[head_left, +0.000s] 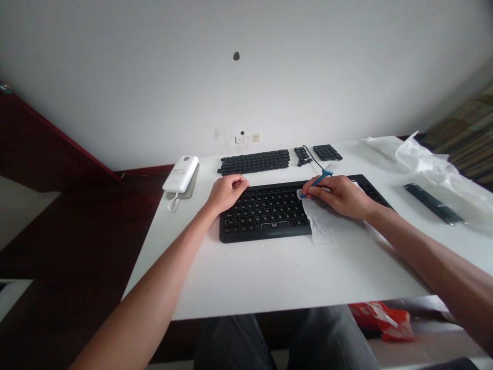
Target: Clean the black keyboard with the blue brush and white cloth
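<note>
A black keyboard (265, 236) with its keycaps off lies on the white table, its bare switch sockets showing. My left hand (228, 193) rests at its far left corner, fingers curled into a loose fist with nothing visible in them. Over the right half of the keyboard, my right hand (341, 196) pinches a slim blue plastic tool (321, 178) with a flared upper end. The tool's tip points down at a white tissue (325, 221), which covers part of the keyboard and hangs over its near edge. Whether the fingers also grip the tissue is hard to tell.
Removed black keycaps (256, 162) stand in blocks along the back, with a smaller cluster (302, 155) and a number block (327, 152). A white power bank (181, 174) lies at the left edge. Rightward are a dark strip (434, 203) and crumpled white plastic wrapping (419, 159).
</note>
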Demonstrator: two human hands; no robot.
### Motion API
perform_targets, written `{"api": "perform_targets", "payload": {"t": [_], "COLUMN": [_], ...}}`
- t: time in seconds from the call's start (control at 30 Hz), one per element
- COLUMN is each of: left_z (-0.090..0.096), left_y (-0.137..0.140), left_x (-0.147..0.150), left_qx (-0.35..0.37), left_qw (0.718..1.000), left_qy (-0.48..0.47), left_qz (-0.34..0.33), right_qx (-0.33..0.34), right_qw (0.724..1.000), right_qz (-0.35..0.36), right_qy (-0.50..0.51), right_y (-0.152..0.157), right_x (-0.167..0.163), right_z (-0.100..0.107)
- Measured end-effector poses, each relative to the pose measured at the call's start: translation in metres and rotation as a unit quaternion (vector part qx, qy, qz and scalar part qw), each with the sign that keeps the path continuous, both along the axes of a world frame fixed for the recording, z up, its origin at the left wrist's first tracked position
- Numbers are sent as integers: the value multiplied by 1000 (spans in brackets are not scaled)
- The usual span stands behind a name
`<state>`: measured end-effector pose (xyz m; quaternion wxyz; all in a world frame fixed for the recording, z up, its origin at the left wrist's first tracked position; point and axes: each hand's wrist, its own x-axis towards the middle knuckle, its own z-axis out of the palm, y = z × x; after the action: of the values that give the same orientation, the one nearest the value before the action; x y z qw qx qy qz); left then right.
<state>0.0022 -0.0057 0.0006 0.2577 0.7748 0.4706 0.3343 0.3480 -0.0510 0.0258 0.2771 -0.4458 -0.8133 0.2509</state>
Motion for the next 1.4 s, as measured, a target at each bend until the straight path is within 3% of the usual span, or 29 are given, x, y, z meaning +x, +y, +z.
{"api": "perform_targets", "payload": {"t": [0.13,0.4,0.6,0.87,1.07,1.23,1.4], "left_z": [-2,1,-1,0,-5,-5,0], "left_y": [1,-1,0,0,5,6,3], "left_x": [0,0,0,1,0,-1,-2], "left_qx": [1,1,-1,0,-5,-37,-65], "left_qw": [1000,1000,1000,1000,989,989,989], "left_qy": [-5,-4,-2,-25,-144,-143,-132], "left_qz": [-6,-1,0,-2,20,22,31], "right_qx": [32,19,43,2,4,3,-19], "right_qw": [999,998,998,1000,999,1000,999], "right_qz": [-7,46,-1,13,27,-2,39], "right_qy": [-24,-42,-38,-28,-32,-22,-27], "right_y": [0,-3,-1,0,2,1,1], "right_x": [-1,3,1,2,3,4,7], "right_z": [0,5,1,3,3,2,4]}}
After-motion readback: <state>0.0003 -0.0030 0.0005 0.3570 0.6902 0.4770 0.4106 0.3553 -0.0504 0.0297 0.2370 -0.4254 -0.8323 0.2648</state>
